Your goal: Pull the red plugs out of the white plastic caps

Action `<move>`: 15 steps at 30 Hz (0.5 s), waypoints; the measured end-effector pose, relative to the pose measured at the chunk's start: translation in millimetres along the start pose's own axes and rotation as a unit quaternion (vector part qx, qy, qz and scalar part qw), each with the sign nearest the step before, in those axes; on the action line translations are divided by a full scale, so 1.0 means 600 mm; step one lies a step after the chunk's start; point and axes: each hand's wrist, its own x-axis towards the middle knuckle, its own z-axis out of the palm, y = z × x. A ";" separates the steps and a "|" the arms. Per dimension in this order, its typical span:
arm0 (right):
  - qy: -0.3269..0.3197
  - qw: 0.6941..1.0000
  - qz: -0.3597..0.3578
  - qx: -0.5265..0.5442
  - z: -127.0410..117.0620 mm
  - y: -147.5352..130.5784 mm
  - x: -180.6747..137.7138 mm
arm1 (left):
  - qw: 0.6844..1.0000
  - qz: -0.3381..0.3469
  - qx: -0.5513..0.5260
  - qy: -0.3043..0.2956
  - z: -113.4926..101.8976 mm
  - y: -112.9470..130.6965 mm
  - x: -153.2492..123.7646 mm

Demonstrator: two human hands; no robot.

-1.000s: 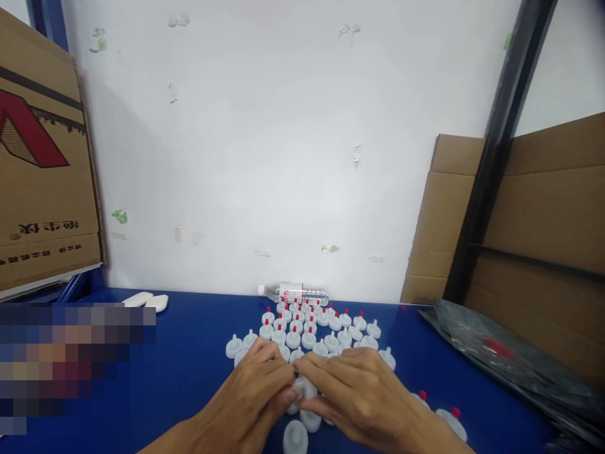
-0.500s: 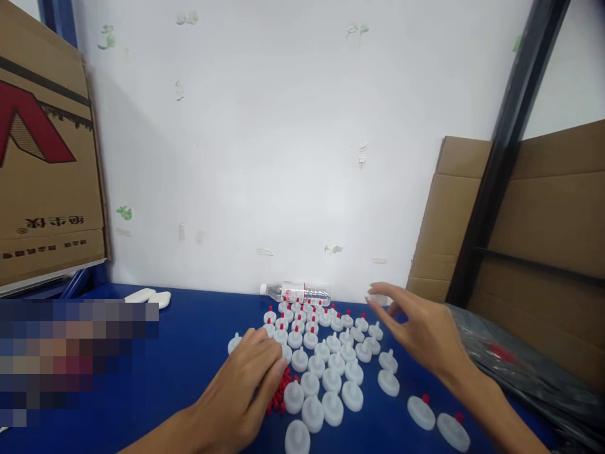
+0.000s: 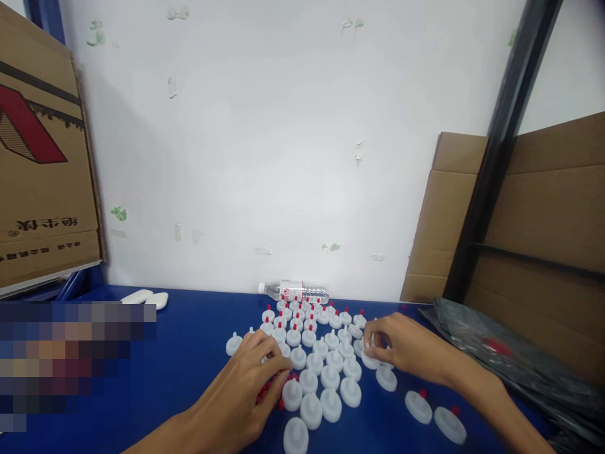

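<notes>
My left hand (image 3: 246, 384) curls over a small heap of red tips (image 3: 265, 392), thumb and forefinger drawn together. Whatever its fingertips hold, if anything, is hidden. At the right side of the group, my right hand (image 3: 401, 347) pinches a white nozzle cap (image 3: 370, 361), round with a short spout and low over the table. Several more white nozzle caps (image 3: 311, 411) stand spout-up between my hands. Those in the back rows carry red tips on their spouts (image 3: 294, 335); the nearer ones are bare. Two red-tipped white caps (image 3: 418, 407) lie tilted near my right forearm.
A clear plastic bottle (image 3: 295, 291) lies on its side against the white wall, behind the caps. Dark plastic bags (image 3: 491, 353) cover the table's right edge. White oval pieces (image 3: 155, 301) lie at the left, beside a blurred patch. Cardboard boxes (image 3: 47, 157) flank both sides.
My right hand has come down and nearer, from beside the wall to the right-hand caps. My left hand stays over the red tips, its fingers shifting slightly. The view has moved a little.
</notes>
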 end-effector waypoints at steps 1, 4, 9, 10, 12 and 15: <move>-0.004 1.000 0.000 0.005 0.003 0.000 0.000 | 1.000 0.001 0.001 0.001 0.001 0.000 0.000; -0.010 1.000 0.000 0.017 0.006 -0.002 0.000 | 1.000 0.007 0.003 0.003 0.003 0.000 0.000; 0.041 0.999 -0.006 0.002 -0.020 0.003 -0.014 | 1.000 0.000 -0.001 0.013 0.003 -0.001 -0.001; 0.049 0.999 0.005 -0.003 -0.026 0.009 -0.020 | 1.000 -0.003 -0.002 0.010 0.003 -0.001 -0.001; 0.032 0.998 0.052 -0.001 -0.032 0.027 -0.033 | 1.000 -0.009 -0.003 0.002 0.002 0.000 -0.001; -0.022 0.993 0.116 0.010 -0.022 0.055 -0.050 | 1.000 -0.011 -0.001 -0.006 0.002 0.001 0.000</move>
